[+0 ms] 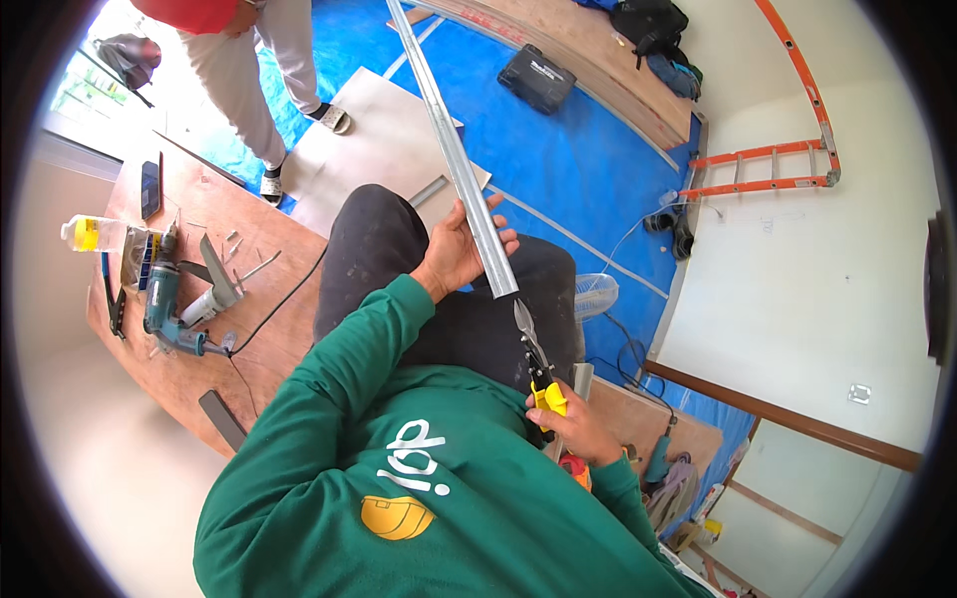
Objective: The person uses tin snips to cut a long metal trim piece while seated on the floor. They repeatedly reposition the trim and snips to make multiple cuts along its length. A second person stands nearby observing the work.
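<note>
My left hand [462, 249] is closed around the lower part of a long, thin galvanized metal channel [451, 140]. The channel slants up and away from above my lap to the top edge of the view. In my right hand [586, 427] is a pair of tin snips [535, 349] with yellow handles, held by the grips. Its blades point up toward the channel's near end, with the tips right beside the cut edge. Whether they touch the metal, I cannot tell.
At left a plywood sheet [269, 329] holds a teal power drill [164, 299], a caulking gun [211, 289], a bottle [90, 233] and a phone [151, 189]. A person [234, 80] stands at far left. Beyond are a black case [536, 80] and an orange ladder [758, 185]; a fan [595, 295] stands right.
</note>
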Tool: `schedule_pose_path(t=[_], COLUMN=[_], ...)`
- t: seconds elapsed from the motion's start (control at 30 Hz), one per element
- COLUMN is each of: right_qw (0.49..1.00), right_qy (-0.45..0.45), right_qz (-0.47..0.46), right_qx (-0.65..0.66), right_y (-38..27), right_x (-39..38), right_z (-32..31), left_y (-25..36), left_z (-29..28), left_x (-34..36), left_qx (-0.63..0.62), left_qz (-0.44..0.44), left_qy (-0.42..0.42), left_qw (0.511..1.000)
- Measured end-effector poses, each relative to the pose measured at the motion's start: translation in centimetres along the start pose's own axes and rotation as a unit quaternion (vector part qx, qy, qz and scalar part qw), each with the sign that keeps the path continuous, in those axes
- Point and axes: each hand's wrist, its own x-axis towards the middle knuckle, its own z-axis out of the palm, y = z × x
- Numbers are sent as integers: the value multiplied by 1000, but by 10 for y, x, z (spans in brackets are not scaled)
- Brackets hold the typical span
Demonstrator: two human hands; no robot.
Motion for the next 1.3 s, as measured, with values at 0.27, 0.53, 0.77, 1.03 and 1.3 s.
schedule_pose_path(t=[0.27, 0.53, 0.77, 1.03, 1.3], right_qw=[1000, 999, 999, 999, 999], right_qy=[5, 9, 4, 14, 8], right_qz=[-27, -31, -36, -37, -31], right_qx=[13, 12, 22, 21, -7], right_y=[6, -1, -3, -5, -8], right_x=[7, 24, 33, 33, 34], right_z=[5, 5, 10, 12, 11], left_y=[-3, 4, 1, 1, 2], left_z=[-8, -6, -7, 2, 6], left_x=[4, 7, 8, 5, 4], left_qx=[-29, -29, -39, -19, -5], left_qz=[1, 13, 16, 14, 15], left_qy=[25, 37, 40, 67, 84], left_qw=[999, 999, 998, 997, 996])
